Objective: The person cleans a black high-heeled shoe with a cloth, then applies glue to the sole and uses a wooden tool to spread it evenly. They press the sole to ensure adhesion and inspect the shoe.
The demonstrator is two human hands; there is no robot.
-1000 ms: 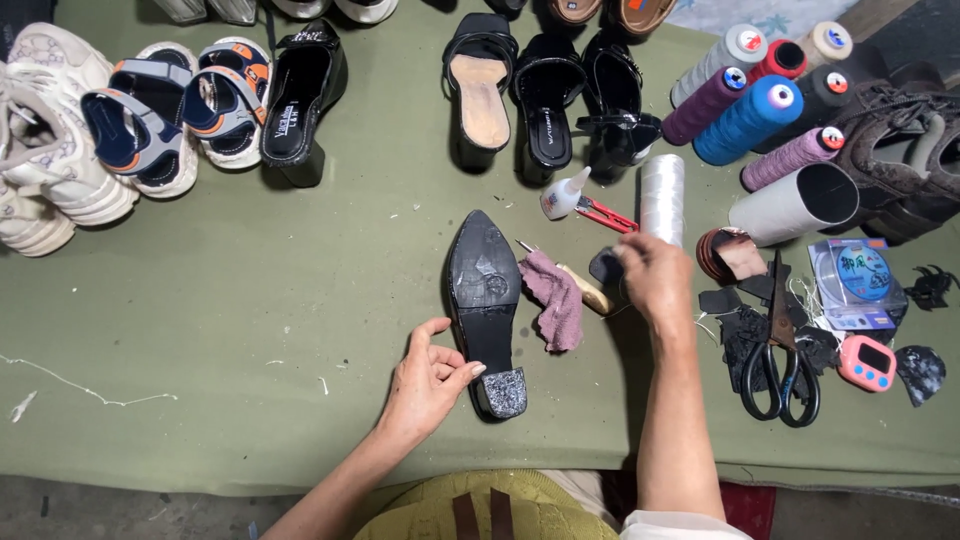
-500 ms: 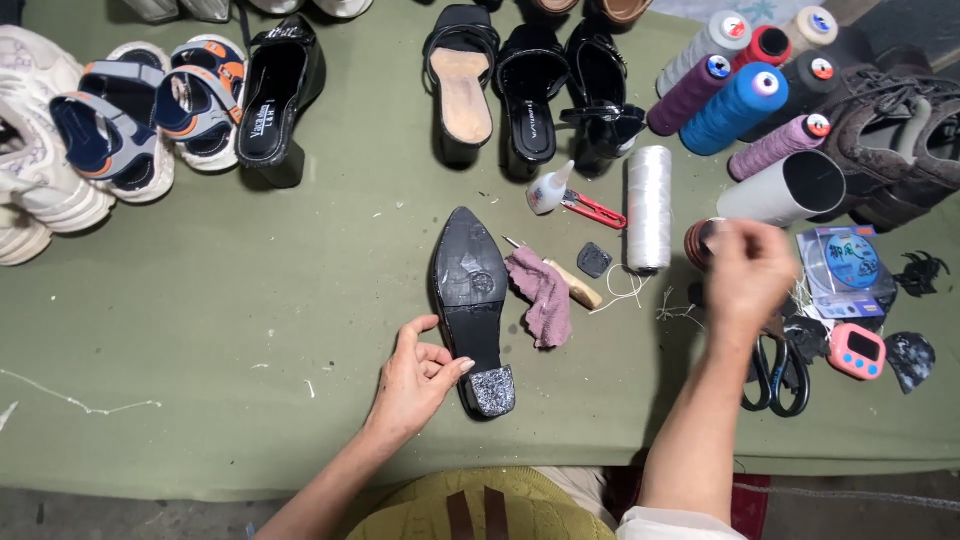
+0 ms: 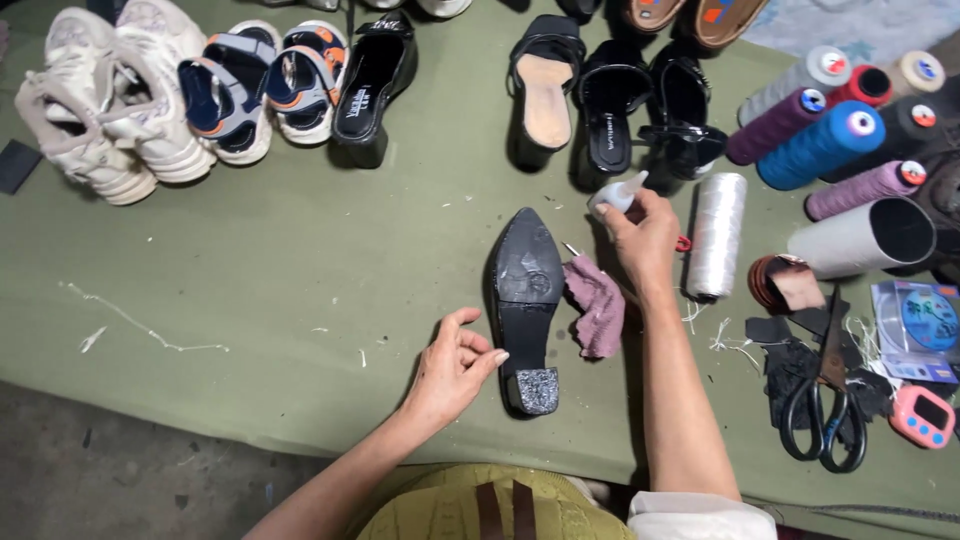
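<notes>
A black shoe (image 3: 524, 300) lay sole-up near the front edge of the green table (image 3: 250, 300), its heel toward the person. The left hand (image 3: 452, 368) was rested beside the heel, fingers loosely curled, one fingertip touching the shoe's side, nothing gripped. The right hand (image 3: 642, 236) was closed around a small white bottle (image 3: 616, 192), held just beyond the shoe's toe. A pink rag (image 3: 596, 304) lay against the shoe, and a white thread spool (image 3: 716, 234) near the wrist.
</notes>
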